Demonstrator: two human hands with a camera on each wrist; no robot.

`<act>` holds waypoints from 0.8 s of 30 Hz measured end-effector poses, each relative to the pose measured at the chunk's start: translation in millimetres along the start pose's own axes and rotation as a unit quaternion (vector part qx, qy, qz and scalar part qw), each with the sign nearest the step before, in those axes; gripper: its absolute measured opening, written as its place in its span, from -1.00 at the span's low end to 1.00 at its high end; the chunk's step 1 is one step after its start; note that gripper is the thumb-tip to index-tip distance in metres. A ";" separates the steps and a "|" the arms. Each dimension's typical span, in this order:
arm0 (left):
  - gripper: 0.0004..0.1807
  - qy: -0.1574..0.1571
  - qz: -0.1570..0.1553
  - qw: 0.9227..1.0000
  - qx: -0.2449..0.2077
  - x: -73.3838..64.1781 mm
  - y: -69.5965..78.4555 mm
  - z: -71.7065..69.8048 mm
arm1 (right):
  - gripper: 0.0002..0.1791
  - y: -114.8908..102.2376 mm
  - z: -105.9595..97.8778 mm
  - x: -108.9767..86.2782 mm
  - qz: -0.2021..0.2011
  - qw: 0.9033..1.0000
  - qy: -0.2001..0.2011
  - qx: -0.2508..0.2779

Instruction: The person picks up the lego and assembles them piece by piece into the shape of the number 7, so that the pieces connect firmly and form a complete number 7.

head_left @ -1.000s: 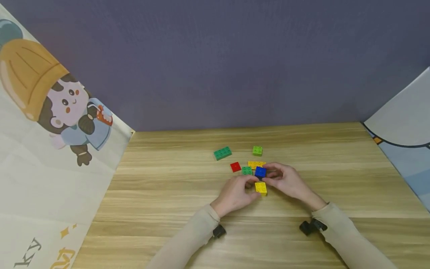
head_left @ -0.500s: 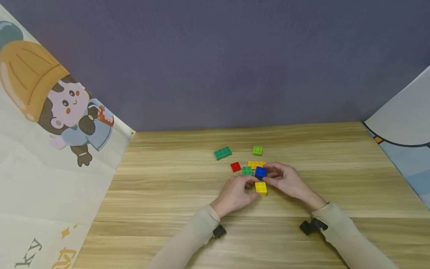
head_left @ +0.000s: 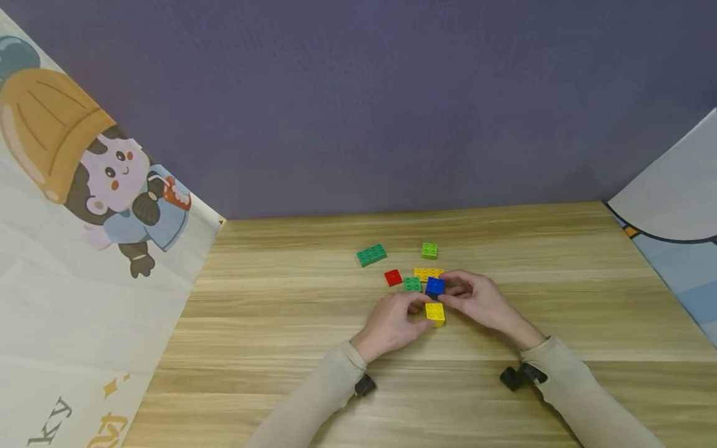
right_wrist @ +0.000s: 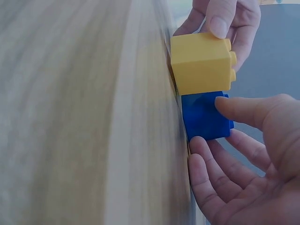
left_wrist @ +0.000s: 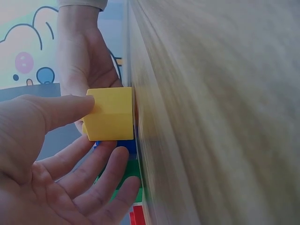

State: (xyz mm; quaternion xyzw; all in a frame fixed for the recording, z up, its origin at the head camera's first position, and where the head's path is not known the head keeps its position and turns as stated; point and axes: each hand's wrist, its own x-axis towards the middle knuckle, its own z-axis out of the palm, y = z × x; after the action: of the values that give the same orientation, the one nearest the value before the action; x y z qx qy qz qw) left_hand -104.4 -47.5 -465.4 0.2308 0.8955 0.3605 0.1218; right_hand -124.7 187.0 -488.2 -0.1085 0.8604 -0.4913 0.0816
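Observation:
My left hand (head_left: 391,325) pinches a square yellow toy building brick (head_left: 435,313) between thumb and fingers. Just beyond it, my right hand (head_left: 478,302) holds a blue brick (head_left: 435,287), its thumb on the near side and its fingers around the far side. In the right wrist view the yellow brick (right_wrist: 201,61) and the blue brick (right_wrist: 206,115) sit side by side at the table surface, their studs facing up. The left wrist view shows the yellow brick (left_wrist: 110,114) largely covering the blue one behind it.
Behind the blue brick lies a long yellow brick (head_left: 428,274), with a square green brick (head_left: 412,284) to its left. Further left is a flat red piece (head_left: 393,277). A long green brick (head_left: 372,255) and a lime brick (head_left: 429,251) lie farther back on the wooden table (head_left: 269,311).

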 end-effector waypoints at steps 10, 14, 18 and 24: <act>-0.60 0.001 0.001 1.000 0.001 -1.6 1.6 -1.6 | -0.50 -1.6 -0.8 -1.0 0.004 1.000 -0.002 0.002; -0.60 0.002 0.005 1.000 0.000 -2.5 1.6 -2.6 | -0.51 -2.1 -0.6 -0.8 0.004 1.000 -0.003 0.001; -0.60 0.003 0.004 1.000 -0.002 -2.9 0.9 -3.3 | -0.51 -2.3 -0.7 -0.2 0.004 1.000 -0.004 -0.001; -0.57 0.001 -0.005 1.000 -0.004 -3.7 2.0 -6.1 | -0.53 -1.6 -0.9 -0.1 -0.001 1.000 -0.004 -0.002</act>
State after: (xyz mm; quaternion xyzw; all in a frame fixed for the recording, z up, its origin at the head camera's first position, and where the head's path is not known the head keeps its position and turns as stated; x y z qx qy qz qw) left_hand -102.9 -51.7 -459.4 0.2258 0.8954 0.3633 0.1239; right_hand -124.7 186.9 -486.4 -0.1112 0.8611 -0.4889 0.0846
